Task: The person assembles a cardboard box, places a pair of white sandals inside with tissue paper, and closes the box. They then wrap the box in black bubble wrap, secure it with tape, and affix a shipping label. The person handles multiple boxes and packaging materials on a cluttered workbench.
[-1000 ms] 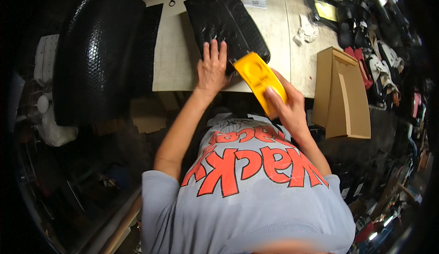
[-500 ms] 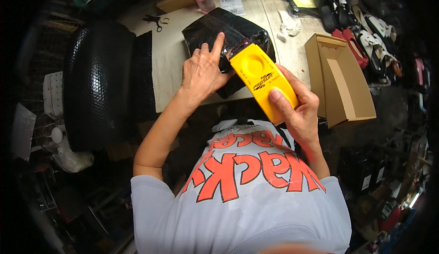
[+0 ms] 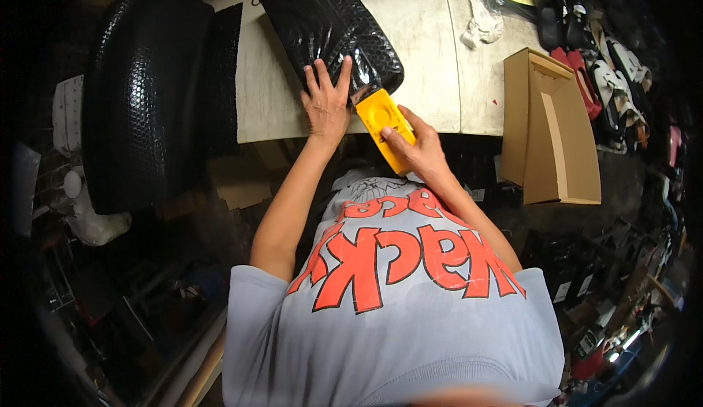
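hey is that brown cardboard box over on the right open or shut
Open: the cardboard box shows its inner walls, and no lid covers its opening.

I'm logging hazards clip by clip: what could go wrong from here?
The left hand rests on the black package close to the front end of the yellow tape dispenser in the right hand, so a finger might get caught. The package lies near the front edge of the table and could slide if pushed. The cardboard box appears to reach past that edge, so a bump might tip it.
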